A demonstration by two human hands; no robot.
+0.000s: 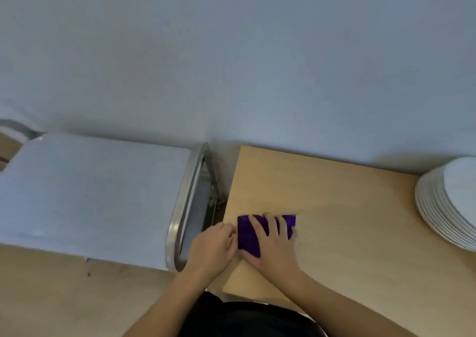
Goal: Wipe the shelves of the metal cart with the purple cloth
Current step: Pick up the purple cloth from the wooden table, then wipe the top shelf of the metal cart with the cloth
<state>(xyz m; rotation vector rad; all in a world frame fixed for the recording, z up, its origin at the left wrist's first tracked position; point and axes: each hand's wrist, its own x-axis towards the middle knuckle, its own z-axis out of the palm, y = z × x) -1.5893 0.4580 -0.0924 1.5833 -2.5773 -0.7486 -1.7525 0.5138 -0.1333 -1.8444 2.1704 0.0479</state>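
Folded purple cloth, a flat ribbed rectangle, on smooth pale-wood tabletop near 6 o'clock. Right hand pressed flat on it, fingers straight and spread. Left hand at its 9 o'clock edge, fingers curled; grip unclear. Metal cart at 9 o'clock: rounded brushed-steel rim, white fabric over top. Stacked round white plates at 3 o'clock.

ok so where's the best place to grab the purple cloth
Probably pinch the left edge of the purple cloth, coming from the left. It lies flat on the table, with nothing to wrap around; the right hand presses on its middle and right, while that left edge is bare, next to the left hand.
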